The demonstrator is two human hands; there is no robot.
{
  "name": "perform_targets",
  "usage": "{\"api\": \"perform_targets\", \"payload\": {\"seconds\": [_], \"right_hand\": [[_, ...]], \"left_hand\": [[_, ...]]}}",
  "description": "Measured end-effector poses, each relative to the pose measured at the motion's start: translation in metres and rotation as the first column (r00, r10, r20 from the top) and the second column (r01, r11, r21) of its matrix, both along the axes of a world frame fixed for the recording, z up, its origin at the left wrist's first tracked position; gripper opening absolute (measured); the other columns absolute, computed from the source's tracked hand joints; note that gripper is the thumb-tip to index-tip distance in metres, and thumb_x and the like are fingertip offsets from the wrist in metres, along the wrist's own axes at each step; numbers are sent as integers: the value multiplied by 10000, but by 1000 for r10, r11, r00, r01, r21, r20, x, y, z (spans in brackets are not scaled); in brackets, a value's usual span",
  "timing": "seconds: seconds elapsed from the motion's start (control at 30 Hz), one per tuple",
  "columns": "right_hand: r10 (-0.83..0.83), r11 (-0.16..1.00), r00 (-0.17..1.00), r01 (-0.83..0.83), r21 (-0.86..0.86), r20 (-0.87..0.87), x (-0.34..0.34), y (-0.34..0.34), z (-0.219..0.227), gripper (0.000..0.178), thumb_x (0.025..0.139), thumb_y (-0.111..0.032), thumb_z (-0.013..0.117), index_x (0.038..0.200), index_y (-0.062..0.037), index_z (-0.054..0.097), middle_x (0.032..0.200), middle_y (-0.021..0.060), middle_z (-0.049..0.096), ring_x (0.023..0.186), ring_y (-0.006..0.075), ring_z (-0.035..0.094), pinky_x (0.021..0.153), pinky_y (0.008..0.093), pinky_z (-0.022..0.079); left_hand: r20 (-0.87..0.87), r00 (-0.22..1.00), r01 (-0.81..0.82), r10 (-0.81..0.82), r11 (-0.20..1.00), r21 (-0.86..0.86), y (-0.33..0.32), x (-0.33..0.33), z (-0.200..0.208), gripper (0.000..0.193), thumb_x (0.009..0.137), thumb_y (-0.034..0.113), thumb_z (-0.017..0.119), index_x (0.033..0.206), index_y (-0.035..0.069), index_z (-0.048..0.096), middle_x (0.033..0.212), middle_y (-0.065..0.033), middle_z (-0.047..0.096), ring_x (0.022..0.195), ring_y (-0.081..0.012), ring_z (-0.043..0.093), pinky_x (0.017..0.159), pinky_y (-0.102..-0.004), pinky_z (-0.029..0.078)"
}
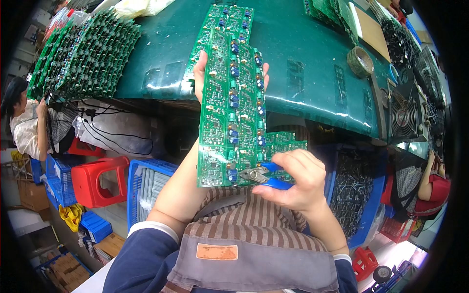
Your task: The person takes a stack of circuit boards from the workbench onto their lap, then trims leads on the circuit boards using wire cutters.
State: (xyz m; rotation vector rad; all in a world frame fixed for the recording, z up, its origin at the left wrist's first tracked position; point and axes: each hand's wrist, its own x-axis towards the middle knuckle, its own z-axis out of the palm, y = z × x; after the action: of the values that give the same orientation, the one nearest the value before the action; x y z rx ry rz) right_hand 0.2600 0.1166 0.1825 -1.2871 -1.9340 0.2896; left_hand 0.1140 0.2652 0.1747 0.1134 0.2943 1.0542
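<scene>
My left hand [199,74] reaches under a long green circuit board panel [218,117] and grips it from below, its thumb on the left edge and fingertips on the right edge. The panel tilts toward me over my lap, with rows of small blue, green and white components. A pair of side cutters [258,174] with blue handles is in my right hand [304,179]. The cutters' jaws lie at the panel's lower right edge, by a blue component. Another green board [288,138] shows beyond the right edge, and one more board [227,19] lies on the table behind.
A tall stack of circuit boards [88,56] stands on the green table [308,58] at the left. A tape roll [360,62] sits near its right edge. Blue crates [364,227] flank my lap, and a red stool [100,183] stands left. People sit at both sides.
</scene>
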Motion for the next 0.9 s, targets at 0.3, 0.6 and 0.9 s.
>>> {"api": "perform_targets", "payload": {"seconds": [0.3, 0.6, 0.9], "right_hand": [[-22, 1000, 999, 23, 15, -28, -2, 6, 6, 566, 605, -443, 906, 914, -25, 683, 811, 86, 649, 717, 264, 628, 669, 365, 491], [12, 1000, 999, -11, 21, -50, -18, 14, 17, 581, 611, -451, 901, 936, -22, 681, 848, 97, 649, 760, 285, 623, 705, 383, 480], [-10, 1000, 999, 11, 19, -42, -16, 10, 14, 560, 600, -459, 904, 887, -29, 687, 771, 70, 648, 683, 257, 631, 623, 351, 487]], "left_hand": [[-61, 997, -48, 49, 999, 7, -1, 7, -2, 669, 907, 657, 534, 1101, 23, 623, 990, -126, 661, 968, -285, 666, 795, -401, 583], [-97, 990, -98, 100, 995, 22, -4, 17, -4, 581, 931, 628, 510, 1047, 71, 634, 926, -80, 665, 878, -227, 675, 717, -341, 582], [-93, 992, -82, 81, 997, -5, -3, 18, -6, 567, 920, 624, 529, 1027, 78, 637, 909, -76, 665, 852, -219, 682, 688, -327, 588]]}}
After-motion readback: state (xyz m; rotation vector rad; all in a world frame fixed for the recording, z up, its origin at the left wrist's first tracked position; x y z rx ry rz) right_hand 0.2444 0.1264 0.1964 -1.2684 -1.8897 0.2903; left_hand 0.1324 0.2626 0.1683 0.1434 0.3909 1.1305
